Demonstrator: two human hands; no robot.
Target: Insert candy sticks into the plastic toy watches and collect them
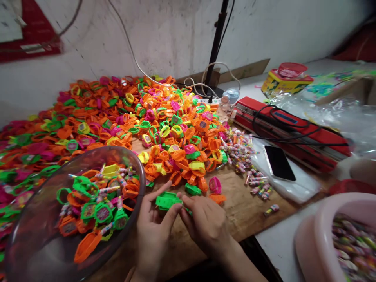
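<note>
A green plastic toy watch (pixel 167 200) is held over the table's front part. My left hand (pixel 154 223) grips its body between thumb and fingers, with the index finger stretched out along the far side. At the watch's right end my right hand (pixel 205 219) is closed in a pinch on it; its fingertips partly hide that end, and I cannot make out if they hold anything small too. Just left of my hands stands a dark see-through basin (pixel 138 168) with toy watches and wrapped candy rolls (pixel 110 190) inside. A pink toy watch (pixel 215 185) lies just beyond my right hand.
A big heap of coloured toy watches (pixel 117 113) spreads to the wall. On the right are a candy-roll pile (pixel 239 150), a phone (pixel 279 163) on plastic bags, a red sealing machine (pixel 290 129) with a cable, and a pink tub (pixel 311 235) of candy. A black pole (pixel 216 43) rises behind.
</note>
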